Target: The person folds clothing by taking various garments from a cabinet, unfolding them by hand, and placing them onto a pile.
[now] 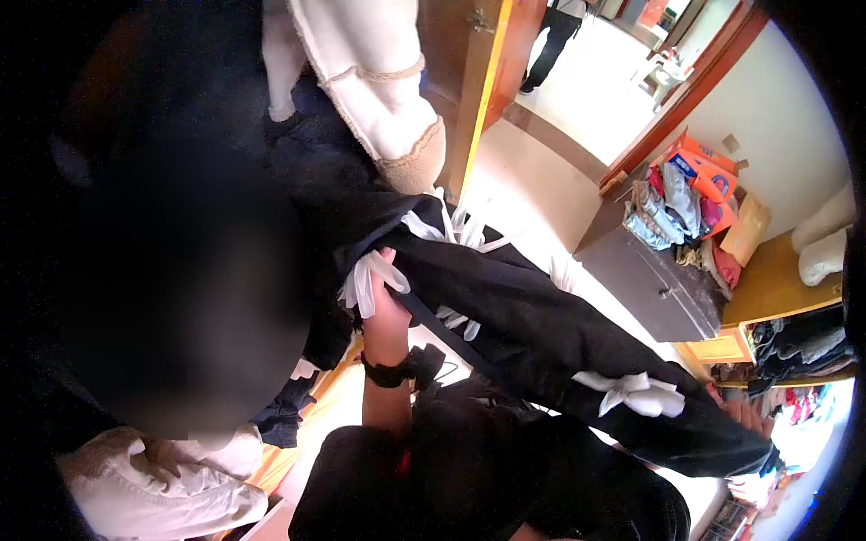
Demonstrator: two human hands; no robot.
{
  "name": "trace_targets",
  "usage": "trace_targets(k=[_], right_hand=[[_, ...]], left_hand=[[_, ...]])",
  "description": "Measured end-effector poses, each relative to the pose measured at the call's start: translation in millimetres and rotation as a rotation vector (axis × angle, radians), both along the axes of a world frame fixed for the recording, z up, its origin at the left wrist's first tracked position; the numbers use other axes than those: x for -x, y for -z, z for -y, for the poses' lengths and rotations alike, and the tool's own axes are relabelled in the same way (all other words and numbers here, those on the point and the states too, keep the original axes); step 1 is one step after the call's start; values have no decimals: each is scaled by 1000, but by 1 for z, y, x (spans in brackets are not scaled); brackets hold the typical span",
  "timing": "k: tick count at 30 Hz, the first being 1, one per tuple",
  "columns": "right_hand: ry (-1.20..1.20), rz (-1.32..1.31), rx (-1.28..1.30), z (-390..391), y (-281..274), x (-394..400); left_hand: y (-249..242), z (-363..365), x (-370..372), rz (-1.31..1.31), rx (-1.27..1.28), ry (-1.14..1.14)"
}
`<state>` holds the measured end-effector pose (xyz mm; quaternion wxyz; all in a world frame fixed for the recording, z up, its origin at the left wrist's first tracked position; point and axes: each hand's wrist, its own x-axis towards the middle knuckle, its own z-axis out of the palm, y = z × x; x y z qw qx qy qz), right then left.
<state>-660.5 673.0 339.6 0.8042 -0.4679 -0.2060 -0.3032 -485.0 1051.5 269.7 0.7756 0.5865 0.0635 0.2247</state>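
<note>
A long black garment with white bows (541, 316) stretches across the middle of the view, slanting down to the right. My left hand (386, 284), with a black band (397, 368) at the wrist, is closed at the garment's upper left part beside a white ribbon bow (363, 284). Its fingertips are partly hidden by the cloth and the ribbon. Over at the garment's lower right end, my right hand (744, 415) grips the black cloth, with some fingers showing at the edge. Another white bow (636, 394) lies on the cloth near that hand.
A cream coat with fleece trim (383, 90) hangs above, near a wooden door (487, 99). A dark cabinet (645, 261) carries bagged items and an orange box (713, 167). Clothes fill an open wardrobe (798, 347). Beige cloth (171, 482) lies lower left. A person (552, 45) stands beyond the doorway.
</note>
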Motion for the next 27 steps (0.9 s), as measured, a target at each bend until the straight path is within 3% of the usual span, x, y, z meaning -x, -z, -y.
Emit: trace_targets(k=[2,7,10,12,13,14,15,17,18,19,21,23,27], right_hand=[[162,-43,-18,5,13,2],[469,-157,-16,31,36,3],[614,-218,-14,53,48,3],[750,-265,-8,69,51,9],[814,-289,-16,77,54,11],[864,-299,-26,85,55,14],[922,-307,-28,96,57,16],[1018,-314,-39,108,62,23],[1063,-321,-56,114,64,27],[1110,-332,-73,120,66,31],[1200,-358,-98,128,67,40],[1290,-388,-130,135,68,47],[1424,-428,-196,154,73,58]], left_hand=[[0,8,-1,-59,131,100],[25,63,-11,-204,-282,468],[42,142,-32,-195,-530,816],[62,208,-45,-224,-541,1088],[76,252,-53,-283,-132,1274],[93,270,-49,-495,-180,1405],[77,284,-45,-700,-241,1523],[119,308,-62,-818,-606,1672],[119,322,-51,-843,-560,1433],[152,335,-68,-903,-436,1678],[143,356,-63,-909,-350,1648],[164,372,-70,-899,-163,1676],[161,402,-65,-914,-444,1631]])
